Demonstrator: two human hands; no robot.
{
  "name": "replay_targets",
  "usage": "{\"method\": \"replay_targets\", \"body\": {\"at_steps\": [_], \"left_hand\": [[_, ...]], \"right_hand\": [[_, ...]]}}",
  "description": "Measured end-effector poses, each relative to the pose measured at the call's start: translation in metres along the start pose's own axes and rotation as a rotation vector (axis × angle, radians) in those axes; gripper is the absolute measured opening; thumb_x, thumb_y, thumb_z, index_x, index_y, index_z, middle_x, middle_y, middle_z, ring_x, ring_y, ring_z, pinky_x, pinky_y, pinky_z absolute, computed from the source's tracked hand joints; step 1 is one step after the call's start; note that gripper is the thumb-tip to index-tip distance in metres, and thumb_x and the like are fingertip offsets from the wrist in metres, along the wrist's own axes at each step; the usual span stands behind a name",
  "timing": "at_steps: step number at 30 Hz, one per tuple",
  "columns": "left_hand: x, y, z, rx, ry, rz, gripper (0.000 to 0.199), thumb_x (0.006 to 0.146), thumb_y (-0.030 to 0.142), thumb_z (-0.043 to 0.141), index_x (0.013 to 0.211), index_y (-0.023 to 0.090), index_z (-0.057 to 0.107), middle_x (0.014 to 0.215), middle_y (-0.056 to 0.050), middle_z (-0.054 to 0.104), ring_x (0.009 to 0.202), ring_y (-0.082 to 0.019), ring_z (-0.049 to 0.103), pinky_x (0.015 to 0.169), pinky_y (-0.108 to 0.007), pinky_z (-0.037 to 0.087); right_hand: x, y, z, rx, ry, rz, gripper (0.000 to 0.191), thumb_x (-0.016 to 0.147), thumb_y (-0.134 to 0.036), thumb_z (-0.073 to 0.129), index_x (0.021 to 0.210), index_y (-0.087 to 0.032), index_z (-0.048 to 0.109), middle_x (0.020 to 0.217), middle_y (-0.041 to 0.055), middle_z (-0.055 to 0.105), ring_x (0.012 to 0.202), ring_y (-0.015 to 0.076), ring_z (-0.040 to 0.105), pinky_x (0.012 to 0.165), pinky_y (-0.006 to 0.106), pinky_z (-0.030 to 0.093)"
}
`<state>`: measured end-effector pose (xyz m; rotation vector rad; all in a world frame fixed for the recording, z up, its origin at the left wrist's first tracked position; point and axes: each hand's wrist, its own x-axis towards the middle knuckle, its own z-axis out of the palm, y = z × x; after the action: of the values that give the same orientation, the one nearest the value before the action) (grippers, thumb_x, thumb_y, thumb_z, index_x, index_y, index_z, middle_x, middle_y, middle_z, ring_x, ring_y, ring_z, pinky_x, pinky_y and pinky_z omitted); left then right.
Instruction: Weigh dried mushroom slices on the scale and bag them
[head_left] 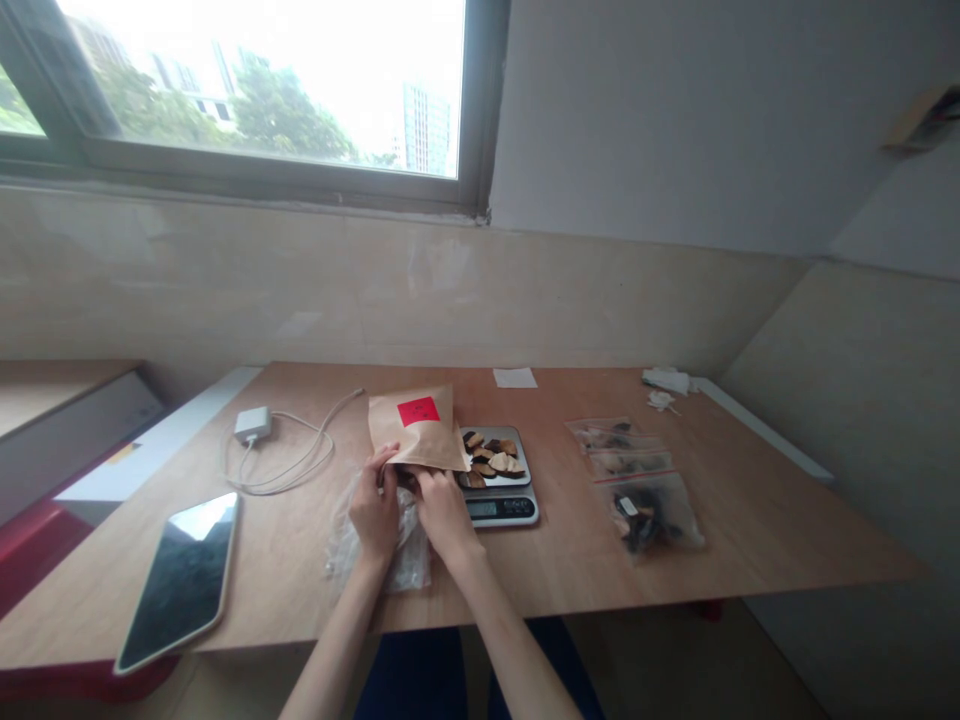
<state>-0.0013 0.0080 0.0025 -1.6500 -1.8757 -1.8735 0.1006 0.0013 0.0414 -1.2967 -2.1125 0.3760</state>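
Observation:
A brown paper bag (390, 415) with a red label lies in front of me, its mouth facing my body. My left hand (374, 508) is closed on the left side of that mouth. At the mouth's right part is my right hand (444, 505), its fingers partly hidden inside the bag; what they hold, if anything, is hidden. The digital scale (525, 508) stands just right of the bag, with dark-edged dried slices (501, 462) on its plate. Under and beside my hands lie clear plastic bags (414, 560).
Zip bags with dark dried pieces (646, 515) lie to the right. A tablet (184, 580) is at the left front edge, behind it a white charger (253, 424) with a looped cable. White paper (514, 378) and crumpled wrappers (666, 380) lie along the back.

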Motion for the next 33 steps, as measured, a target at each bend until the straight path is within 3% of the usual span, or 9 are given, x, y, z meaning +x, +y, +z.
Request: {"method": "replay_targets", "body": {"at_steps": [9, 14, 24, 29, 33], "left_hand": [[-0.001, -0.001, 0.000, -0.007, 0.002, 0.044, 0.023, 0.088, 0.027, 0.041, 0.103, 0.019, 0.057, 0.107, -0.006, 0.066, 0.096, -0.016, 0.063, 0.077, -0.026, 0.048], [-0.001, -0.001, 0.001, -0.024, 0.000, 0.045, 0.023, 0.088, 0.027, 0.041, 0.102, 0.019, 0.058, 0.107, -0.006, 0.066, 0.099, -0.016, 0.062, 0.080, -0.027, 0.048], [-0.001, 0.000, 0.000, -0.039, -0.010, 0.049, 0.022, 0.088, 0.026, 0.041, 0.103, 0.020, 0.057, 0.109, -0.006, 0.065, 0.101, -0.017, 0.061, 0.083, -0.028, 0.047], [-0.001, 0.002, 0.000, -0.054, -0.013, 0.050, 0.022, 0.088, 0.026, 0.041, 0.102, 0.019, 0.057, 0.109, -0.006, 0.065, 0.103, -0.017, 0.060, 0.085, -0.029, 0.047], [-0.001, 0.001, 0.000, -0.046, -0.024, 0.057, 0.022, 0.088, 0.026, 0.041, 0.102, 0.019, 0.057, 0.110, -0.006, 0.065, 0.104, -0.017, 0.059, 0.087, -0.030, 0.046]], "right_hand": [[-0.012, 0.008, 0.002, 0.188, 0.127, -0.059, 0.026, 0.087, -0.009, 0.043, 0.092, -0.022, 0.064, 0.098, 0.0049, 0.064, 0.098, 0.0211, 0.052, 0.085, 0.034, 0.046], [-0.018, 0.010, 0.005, 0.275, 0.228, -0.064, 0.022, 0.085, -0.007, 0.046, 0.083, -0.021, 0.063, 0.082, 0.0033, 0.062, 0.085, 0.0192, 0.054, 0.077, 0.031, 0.046], [-0.025, 0.011, -0.006, 0.494, 0.394, -0.038, 0.021, 0.084, -0.009, 0.048, 0.075, -0.022, 0.062, 0.078, 0.0019, 0.063, 0.080, 0.0161, 0.057, 0.074, 0.027, 0.045], [-0.034, 0.010, -0.017, 0.639, 0.408, 0.023, 0.014, 0.083, -0.016, 0.051, 0.076, -0.021, 0.062, 0.084, 0.0028, 0.064, 0.084, 0.0160, 0.059, 0.080, 0.029, 0.046], [-0.047, 0.015, -0.028, 0.819, 0.425, 0.162, 0.008, 0.080, -0.025, 0.057, 0.078, -0.019, 0.062, 0.084, 0.0035, 0.065, 0.083, 0.0166, 0.061, 0.078, 0.029, 0.047]]}}
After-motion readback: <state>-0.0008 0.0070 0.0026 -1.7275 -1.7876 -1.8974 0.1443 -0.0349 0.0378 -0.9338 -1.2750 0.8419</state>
